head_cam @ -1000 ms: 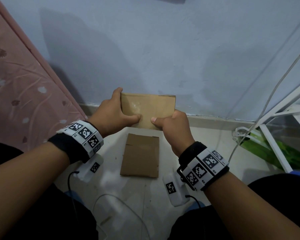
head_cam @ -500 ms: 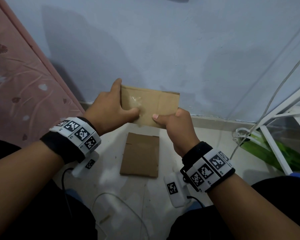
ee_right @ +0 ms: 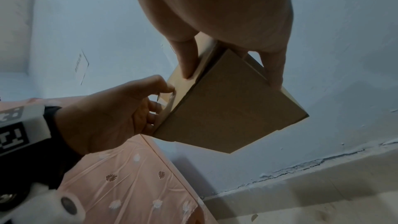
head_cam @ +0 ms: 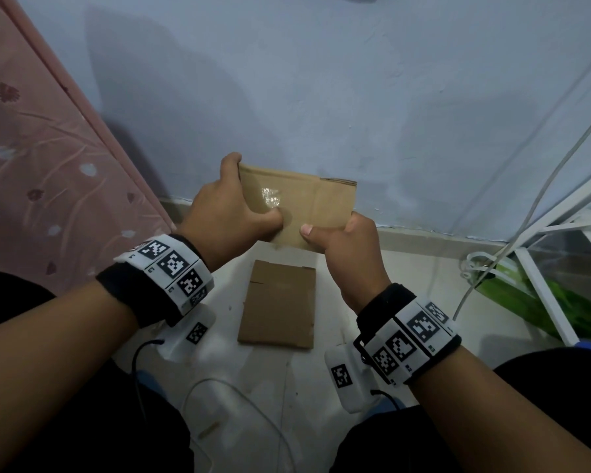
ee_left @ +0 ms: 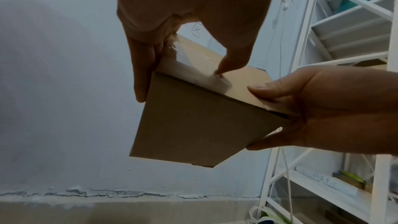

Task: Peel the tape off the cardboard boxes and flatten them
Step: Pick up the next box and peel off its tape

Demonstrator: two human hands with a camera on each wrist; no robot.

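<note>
Tilted a little further since a second ago, box [head_cam: 296, 208] turned so its right end sits higher against the wall [head_cam: 355, 97], left thumb crept inward along the near face toward the crumpled tape [head_cam: 270, 198]; otherwise little shifted. Held in mid-air between both hands, well above the flat cardboard [head_cam: 277, 304] on the floor [head_cam: 389, 285]. Left hand [head_cam: 224, 213] curled round the box's left end, fingers behind, thumb tip pressing or scraping at the loosened clear strip on the near face, as seen from the left wrist; whether actually pinching the tape or only pushing it, cannot tell. Right hand [head_cam: 347, 249] pinching the lower right corner, thumb on the front, fingers wrapped under and behind. Probably mid-peel, tape partly lifted and bunched. Risks, as a guess: thin film tearing across if tugged sideways, leaving a stub stuck along the edge; top paper layer ripping away with the strip if pulled too steeply; box twisting or slipping out of the right-hand corner pinch, since held only at one corner while the left thumb pushes; sticky wad clinging to the thumb and refolding onto the cardboard; near face buckling under thumb pressure.
</note>
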